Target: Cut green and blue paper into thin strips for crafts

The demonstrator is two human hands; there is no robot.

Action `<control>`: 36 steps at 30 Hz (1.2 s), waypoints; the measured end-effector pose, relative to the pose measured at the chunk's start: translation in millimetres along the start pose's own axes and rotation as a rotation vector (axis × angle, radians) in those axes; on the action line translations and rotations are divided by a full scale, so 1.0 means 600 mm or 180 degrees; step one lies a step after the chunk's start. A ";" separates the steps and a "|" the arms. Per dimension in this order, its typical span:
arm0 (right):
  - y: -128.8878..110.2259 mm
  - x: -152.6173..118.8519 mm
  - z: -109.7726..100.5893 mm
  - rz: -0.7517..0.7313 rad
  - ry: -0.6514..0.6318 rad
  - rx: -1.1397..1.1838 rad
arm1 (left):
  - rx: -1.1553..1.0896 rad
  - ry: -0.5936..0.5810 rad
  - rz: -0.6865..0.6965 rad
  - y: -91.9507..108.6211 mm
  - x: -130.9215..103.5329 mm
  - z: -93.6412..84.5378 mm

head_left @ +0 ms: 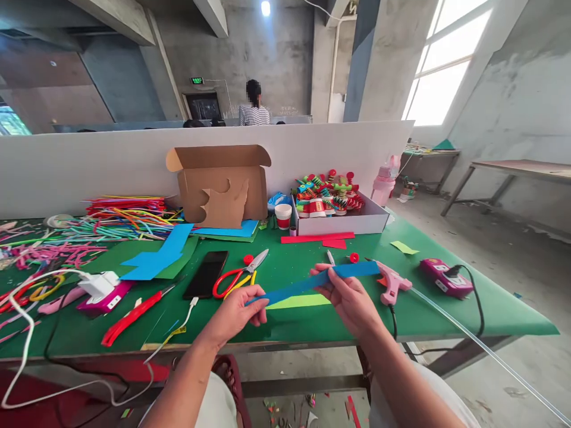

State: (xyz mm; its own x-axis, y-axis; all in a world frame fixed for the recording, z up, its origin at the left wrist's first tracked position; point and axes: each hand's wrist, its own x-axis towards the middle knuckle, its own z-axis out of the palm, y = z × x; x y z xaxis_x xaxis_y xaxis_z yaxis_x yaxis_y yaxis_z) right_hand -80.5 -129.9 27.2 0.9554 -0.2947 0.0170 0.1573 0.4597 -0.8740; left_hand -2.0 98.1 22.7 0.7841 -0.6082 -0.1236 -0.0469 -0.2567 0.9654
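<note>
A long blue paper strip (pixel 294 289) stretches between my two hands just above the green table. My left hand (pixel 243 312) pinches its left end between thumb and fingers. Farther along, my right hand (pixel 348 297) grips the strip, and its other end sticks out to the right. Under it lies a light green paper strip (pixel 303 302). Close to the right end of the blue strip rests a pink glue gun (pixel 392 282) with a long clear glue stick in its back. Scissors with red handles (pixel 241 273) lie beyond my left hand.
A black phone (pixel 206 274) and red-handled pliers (pixel 134 318) lie at left, near a white charger (pixel 99 285) with trailing cables. Behind stand a cardboard box (pixel 223 184), a paper cup (pixel 283 216) and a white box (pixel 343 224) of colourful figures. A purple power socket (pixel 446 277) sits at right.
</note>
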 end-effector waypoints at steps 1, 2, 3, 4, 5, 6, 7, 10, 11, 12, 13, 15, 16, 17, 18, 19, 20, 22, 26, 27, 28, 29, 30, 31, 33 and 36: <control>-0.006 -0.001 -0.007 0.0013 0.0094 -0.0201 | 0.0006 0.0116 -0.0017 -0.002 -0.003 -0.011; -0.011 -0.002 -0.014 0.0011 0.0182 -0.0422 | 0.0002 0.0233 -0.0028 -0.003 -0.005 -0.020; -0.015 -0.004 -0.019 -0.0012 0.0261 -0.0643 | -0.0012 0.0351 -0.0030 -0.004 -0.008 -0.028; -0.019 -0.005 -0.025 -0.0042 0.0312 -0.0848 | -0.0040 0.0468 -0.0027 -0.005 -0.011 -0.035; -0.023 -0.007 -0.029 -0.0069 0.0324 -0.1029 | -0.0078 0.0583 -0.0014 -0.006 -0.014 -0.041; -0.026 -0.008 -0.033 -0.0081 0.0303 -0.1173 | -0.0124 0.0687 0.0007 -0.007 -0.016 -0.047; -0.028 -0.009 -0.037 -0.0085 0.0278 -0.1275 | -0.0183 0.0790 0.0038 -0.008 -0.018 -0.052; -0.035 -0.008 -0.046 -0.0092 0.0259 -0.1409 | -0.0480 0.1157 0.0189 -0.013 -0.021 -0.064; -0.037 -0.007 -0.048 -0.0108 0.0279 -0.1415 | -0.0608 0.1277 0.0250 -0.015 -0.020 -0.067; -0.038 -0.006 -0.051 -0.0129 0.0306 -0.1409 | -0.0742 0.1393 0.0302 -0.016 -0.020 -0.069; -0.040 -0.005 -0.053 -0.0152 0.0330 -0.1403 | -0.0873 0.1494 0.0334 -0.017 -0.020 -0.070; -0.042 -0.003 -0.055 -0.0177 0.0358 -0.1398 | -0.1099 0.1631 0.0337 -0.017 -0.018 -0.071; -0.044 -0.002 -0.056 -0.0182 0.0360 -0.1404 | -0.1190 0.1675 0.0314 -0.016 -0.018 -0.071; -0.045 -0.002 -0.057 -0.0184 0.0352 -0.1415 | -0.1265 0.1710 0.0281 -0.015 -0.017 -0.070; -0.046 -0.002 -0.057 -0.0191 0.0344 -0.1429 | -0.1316 0.1727 0.0250 -0.014 -0.016 -0.070; -0.047 -0.002 -0.056 -0.0197 0.0332 -0.1446 | -0.1340 0.1734 0.0222 -0.013 -0.015 -0.069; -0.049 -0.002 -0.056 -0.0205 0.0326 -0.1469 | -0.1337 0.1737 0.0193 -0.012 -0.015 -0.068; -0.053 -0.004 -0.053 -0.0203 0.0318 -0.1527 | -0.1236 0.1716 0.0134 -0.015 -0.014 -0.067; -0.067 -0.006 -0.053 -0.0151 0.0329 -0.1671 | -0.0568 0.1479 0.0093 -0.029 -0.019 -0.074; -0.070 -0.006 -0.055 -0.0119 0.0319 -0.1722 | -0.0246 0.1405 0.0089 -0.033 -0.019 -0.078; -0.072 -0.005 -0.057 -0.0072 0.0297 -0.1783 | 0.0153 0.1383 0.0103 -0.034 -0.017 -0.083; -0.074 -0.004 -0.059 -0.0006 0.0261 -0.1846 | 0.0629 0.1418 0.0139 -0.034 -0.011 -0.090; -0.074 -0.003 -0.062 0.0062 0.0223 -0.1900 | 0.1199 0.1488 0.0195 -0.032 -0.003 -0.098; -0.073 -0.002 -0.064 0.0121 0.0185 -0.1940 | 0.1793 0.1567 0.0268 -0.028 0.011 -0.108; -0.070 0.000 -0.067 0.0183 0.0115 -0.1959 | 0.2853 0.1592 0.0392 -0.014 0.051 -0.129; -0.066 -0.001 -0.065 0.0221 -0.0049 -0.1889 | 0.3467 0.1454 0.0392 0.006 0.137 -0.161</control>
State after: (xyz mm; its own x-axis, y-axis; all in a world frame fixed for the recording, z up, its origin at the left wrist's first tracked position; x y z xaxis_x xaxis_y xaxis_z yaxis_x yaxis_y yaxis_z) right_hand -97.3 -180.7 43.0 0.9627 -0.2665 -0.0467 -0.0678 -0.0705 -0.9952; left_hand 122.0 119.7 38.4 0.8752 -0.4060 0.2631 -0.4661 -0.8533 0.2337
